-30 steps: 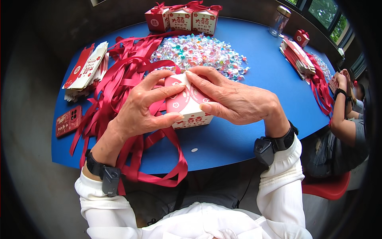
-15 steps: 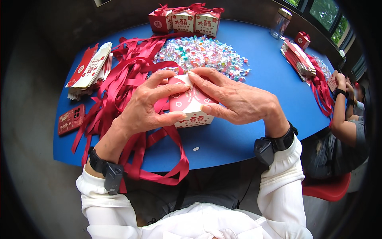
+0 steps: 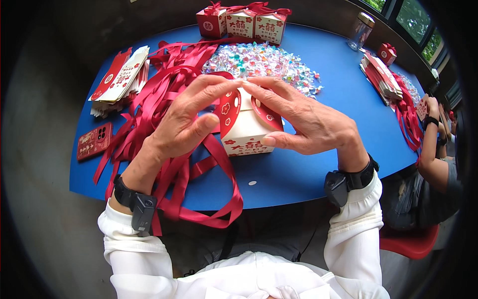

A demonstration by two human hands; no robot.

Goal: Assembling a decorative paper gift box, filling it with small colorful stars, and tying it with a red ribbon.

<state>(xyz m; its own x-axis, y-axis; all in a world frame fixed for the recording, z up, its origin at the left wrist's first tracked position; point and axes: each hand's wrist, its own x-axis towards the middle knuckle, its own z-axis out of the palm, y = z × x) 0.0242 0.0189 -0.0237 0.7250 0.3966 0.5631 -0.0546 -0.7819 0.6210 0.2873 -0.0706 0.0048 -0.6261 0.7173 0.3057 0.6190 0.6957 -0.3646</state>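
Note:
A small red and white paper gift box [image 3: 247, 125] with flower prints stands upright on the table before me. Its curved red top flaps rise apart, with a white panel between them. My left hand [image 3: 186, 112] is at the box's left, fingers stretched over to the far top edge and thumb lifted clear of the box. From the right, my right hand [image 3: 308, 117] spans the box, its fingertips at the top flaps and its thumb by the front right corner. Both hands' fingertips meet above the box and partly hide its far side.
Long red ribbons [image 3: 172, 99] lie in a heap at left, beside folded cartons [image 3: 122, 79] and a phone [image 3: 94, 141]. Clear and coloured wrapped candies [image 3: 264, 62] are piled behind the box. Finished boxes [image 3: 241, 24] and a bottle [image 3: 361, 31] stand far back. Another person's arm [image 3: 432, 144] is at right.
The top flaps, pressed nearly flat before, now stand more upright and apart. My left thumb has come off the box front. The whole view has shifted slightly.

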